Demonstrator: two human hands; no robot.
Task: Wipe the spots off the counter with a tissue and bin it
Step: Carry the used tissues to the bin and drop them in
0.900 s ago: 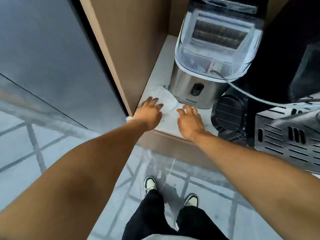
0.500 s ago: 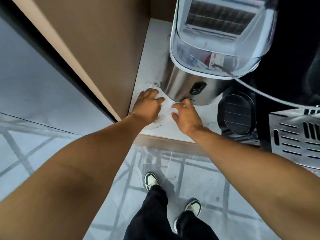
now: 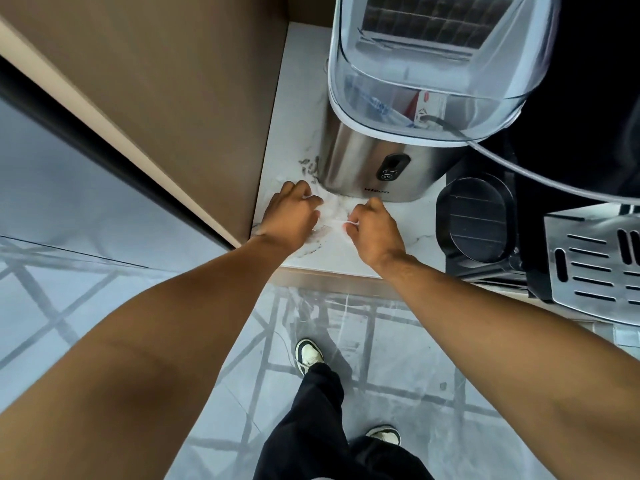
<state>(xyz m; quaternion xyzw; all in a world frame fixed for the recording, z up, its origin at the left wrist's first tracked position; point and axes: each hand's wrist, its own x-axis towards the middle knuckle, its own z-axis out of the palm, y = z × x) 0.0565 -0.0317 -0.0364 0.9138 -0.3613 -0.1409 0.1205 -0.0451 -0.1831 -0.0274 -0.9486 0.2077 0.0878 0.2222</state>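
Both hands, left hand (image 3: 290,216) and right hand (image 3: 374,227), clutch the tissue (image 3: 331,212) on the counter (image 3: 346,254).

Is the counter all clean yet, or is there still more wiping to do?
Not yet. Both hands, left and right, are bunching the white tissue on the counter. Dark spots still sit beside the ice maker, and faint smears by the left wrist. No bin is in view, so binning remains.

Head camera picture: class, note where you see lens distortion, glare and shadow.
Head view: wide-angle lens bows the forearms and floor lines; glare on the ice maker's clear lid; deep shadow at upper right; left hand and right hand on the tissue look sharp.
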